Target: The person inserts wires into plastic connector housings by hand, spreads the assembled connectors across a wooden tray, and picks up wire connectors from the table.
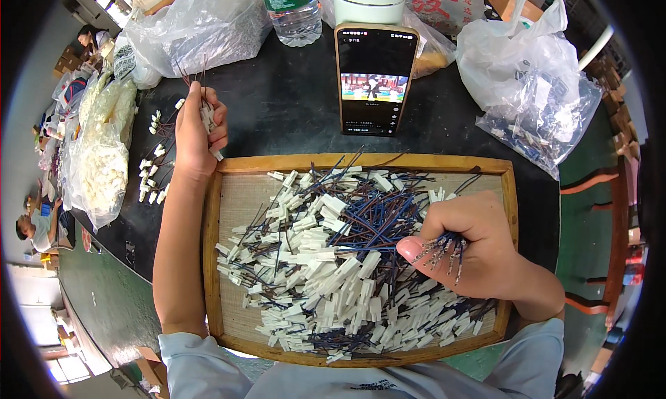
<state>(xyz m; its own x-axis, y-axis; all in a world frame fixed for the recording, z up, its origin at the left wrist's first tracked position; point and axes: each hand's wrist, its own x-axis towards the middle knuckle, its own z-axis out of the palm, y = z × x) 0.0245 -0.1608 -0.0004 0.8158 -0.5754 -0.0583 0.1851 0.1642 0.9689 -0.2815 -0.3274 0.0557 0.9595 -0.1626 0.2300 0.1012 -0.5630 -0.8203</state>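
Note:
A wood-framed tray (277,163) lies on the black table in front of me, heaped with white plastic connectors (354,281) on wires. Blue and brown wires (381,212) tangle near the heap's upper middle. Over the tray's right side, my right hand (489,236) is closed round a bundle of wires (444,248) whose bare metal terminals stick out beside the thumb. Past the tray's far left corner, my left hand (194,132) is closed on several white connectors (207,116), with thin wires rising above the fingers. Its palm side is partly hidden.
A phone (371,118) with a lit screen leans against a pale green cup (369,0) at the back. Beside it are a water bottle (295,18) and clear bags (201,31). Loose connectors (147,170) and a filled bag (104,163) lie left; another bag (531,87) lies right.

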